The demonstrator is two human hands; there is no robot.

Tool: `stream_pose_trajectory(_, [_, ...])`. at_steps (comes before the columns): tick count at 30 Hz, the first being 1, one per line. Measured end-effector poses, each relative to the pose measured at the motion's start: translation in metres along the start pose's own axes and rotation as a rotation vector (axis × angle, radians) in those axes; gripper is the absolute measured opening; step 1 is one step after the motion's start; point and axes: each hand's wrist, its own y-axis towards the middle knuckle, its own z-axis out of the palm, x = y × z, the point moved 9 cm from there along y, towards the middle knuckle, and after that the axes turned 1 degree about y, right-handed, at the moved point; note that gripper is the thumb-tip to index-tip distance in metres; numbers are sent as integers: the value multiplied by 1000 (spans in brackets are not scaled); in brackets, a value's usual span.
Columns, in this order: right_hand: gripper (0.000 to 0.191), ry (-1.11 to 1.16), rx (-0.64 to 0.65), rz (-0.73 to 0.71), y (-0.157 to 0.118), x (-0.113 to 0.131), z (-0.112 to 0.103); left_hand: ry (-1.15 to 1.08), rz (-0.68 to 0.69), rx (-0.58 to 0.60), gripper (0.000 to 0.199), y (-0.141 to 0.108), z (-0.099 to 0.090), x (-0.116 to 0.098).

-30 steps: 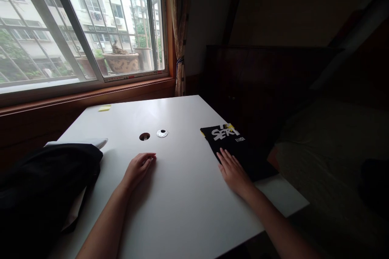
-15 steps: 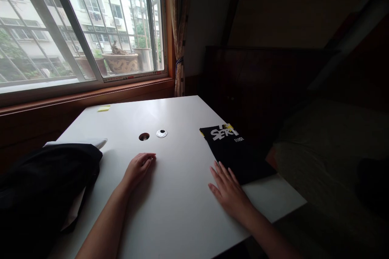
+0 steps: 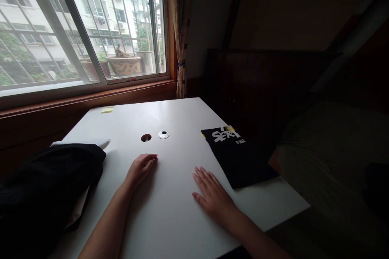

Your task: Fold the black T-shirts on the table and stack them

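Note:
My left hand [image 3: 140, 169] rests on its edge on the white table [image 3: 173, 210]. Its fingers reach loosely to the right, and nothing shows in them. Flat on the tabletop lies my right hand [image 3: 211, 196], palm down with the fingers stretched out. A folded black T-shirt [image 3: 246, 162] with white and yellow lettering is just to the right of this hand, a small gap apart from it. Left of my left forearm is a heap of dark clothing [image 3: 51, 178], with some white cloth [image 3: 103, 143] showing at its back.
A round hole [image 3: 146, 138] opens in the tabletop, with a silver cover ring [image 3: 163, 134] beside it. Yellow sticky notes [image 3: 107, 110] lie at the far left corner. Beyond the table are a barred window [image 3: 121, 28], a tied curtain [image 3: 181, 68] and dark furniture [image 3: 258, 85].
My right hand has slid left across the table, off the edge of the black T-shirt. The left hand stays in place. The view has shifted slightly.

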Motion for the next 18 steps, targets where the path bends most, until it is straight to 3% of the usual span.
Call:
stream_pose_trajectory(11, [51,81,-45,-3,2,-2,-5,54,9,48,30,0,-3,-5])
stream_pose_trajectory(15, [48,94,-60,-3,1,-2,-8,164,13,96,36,-1,-26,-19])
stream_pose_trajectory(18, [48,94,-53,7,1,-2,-8,340,61,110,48,-13,-61,-29])
